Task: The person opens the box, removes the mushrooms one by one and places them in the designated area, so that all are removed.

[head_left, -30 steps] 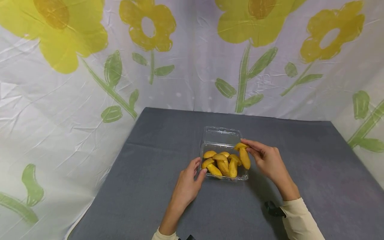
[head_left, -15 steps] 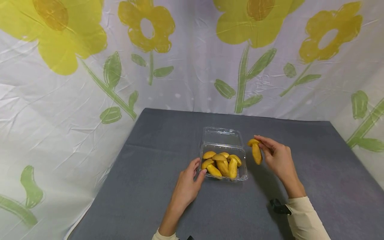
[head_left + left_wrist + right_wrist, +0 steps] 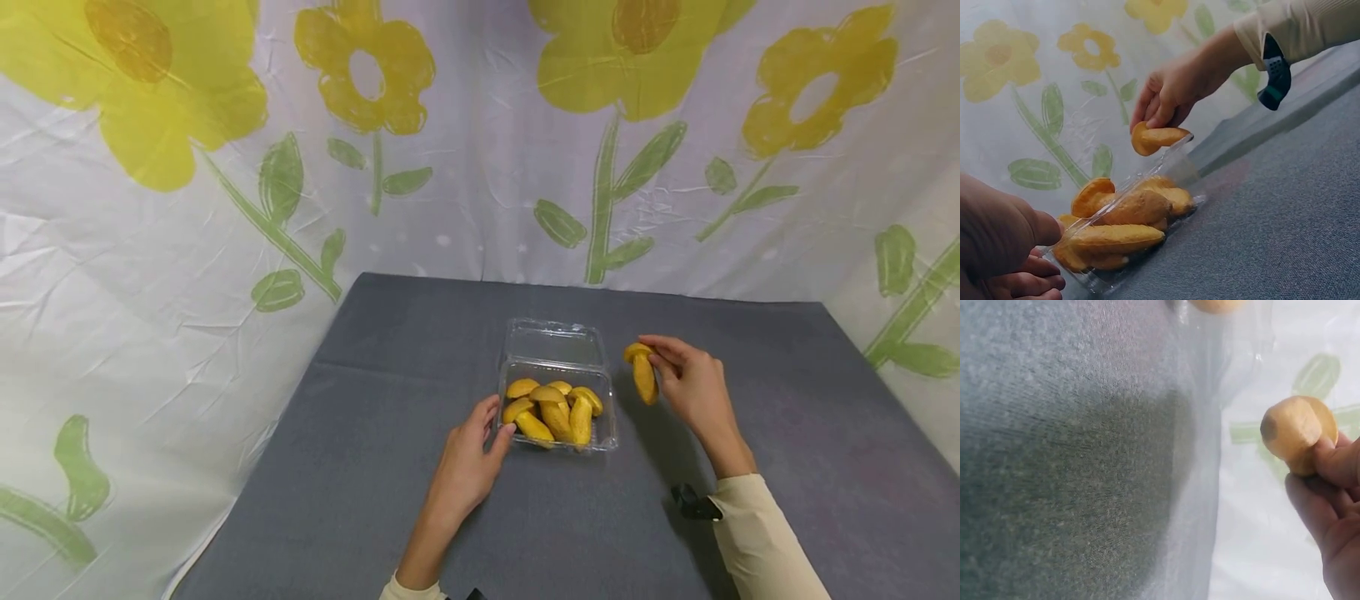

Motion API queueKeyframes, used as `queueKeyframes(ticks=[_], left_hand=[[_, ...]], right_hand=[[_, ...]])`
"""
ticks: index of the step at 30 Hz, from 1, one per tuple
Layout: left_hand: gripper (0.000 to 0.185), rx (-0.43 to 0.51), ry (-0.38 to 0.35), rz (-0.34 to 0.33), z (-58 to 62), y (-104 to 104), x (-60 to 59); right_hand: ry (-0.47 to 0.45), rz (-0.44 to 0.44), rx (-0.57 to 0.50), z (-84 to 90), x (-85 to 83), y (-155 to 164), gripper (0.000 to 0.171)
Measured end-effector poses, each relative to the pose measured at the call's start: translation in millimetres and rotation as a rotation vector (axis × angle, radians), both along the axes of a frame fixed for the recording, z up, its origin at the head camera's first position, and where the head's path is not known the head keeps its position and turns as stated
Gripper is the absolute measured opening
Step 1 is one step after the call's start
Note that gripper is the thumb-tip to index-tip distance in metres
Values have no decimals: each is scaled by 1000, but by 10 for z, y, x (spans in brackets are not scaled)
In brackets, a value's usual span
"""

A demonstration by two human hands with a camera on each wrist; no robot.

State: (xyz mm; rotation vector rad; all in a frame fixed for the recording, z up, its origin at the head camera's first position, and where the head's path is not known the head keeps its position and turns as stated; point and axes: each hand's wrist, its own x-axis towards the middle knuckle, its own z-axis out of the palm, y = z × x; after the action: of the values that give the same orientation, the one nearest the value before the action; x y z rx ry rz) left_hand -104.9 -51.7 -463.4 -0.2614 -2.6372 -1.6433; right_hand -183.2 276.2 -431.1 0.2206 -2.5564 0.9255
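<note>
My right hand (image 3: 696,390) pinches a yellow-brown mushroom (image 3: 644,377) by its cap, held up to the right of a clear plastic clamshell box (image 3: 608,429). In the right wrist view the stem end of this mushroom (image 3: 1291,431) faces the camera, thumb and fingers at its cap. Several similar mushrooms (image 3: 552,408) lie inside the box, whose lid (image 3: 557,343) is folded back. At the box's left side my left hand (image 3: 465,462) grips the wall. The left wrist view has the thumb (image 3: 1046,228) at the rim and curled fingers below it.
A grey cloth-covered table (image 3: 390,467) carries the box near its middle. Behind and beside it hangs a white curtain (image 3: 480,167) with printed yellow flowers. Dark bands sit at both wrists, the right one (image 3: 695,502) on a cream sleeve.
My right hand has carried the mushroom from over the box's right edge out to the right, and has hardly moved in the last half second. The left hand stays on the box.
</note>
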Motion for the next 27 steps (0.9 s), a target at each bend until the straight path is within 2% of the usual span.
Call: queueKeyframes(ticks=[4, 11, 19, 27], left_hand=[[51, -2, 14, -10, -15, -2, 6], [51, 2, 13, -10, -20, -1, 1], [53, 5, -14, -8, -10, -9, -7], [52, -9, 28, -11, -42, -19, -13]], right_hand=[[-69, -13, 0, -15, -32, 1, 29], [-171, 30, -1, -51, -88, 0, 30], [-196, 27, 31, -117, -177, -3, 31], [-195, 13, 47, -159, -220, -9, 31]])
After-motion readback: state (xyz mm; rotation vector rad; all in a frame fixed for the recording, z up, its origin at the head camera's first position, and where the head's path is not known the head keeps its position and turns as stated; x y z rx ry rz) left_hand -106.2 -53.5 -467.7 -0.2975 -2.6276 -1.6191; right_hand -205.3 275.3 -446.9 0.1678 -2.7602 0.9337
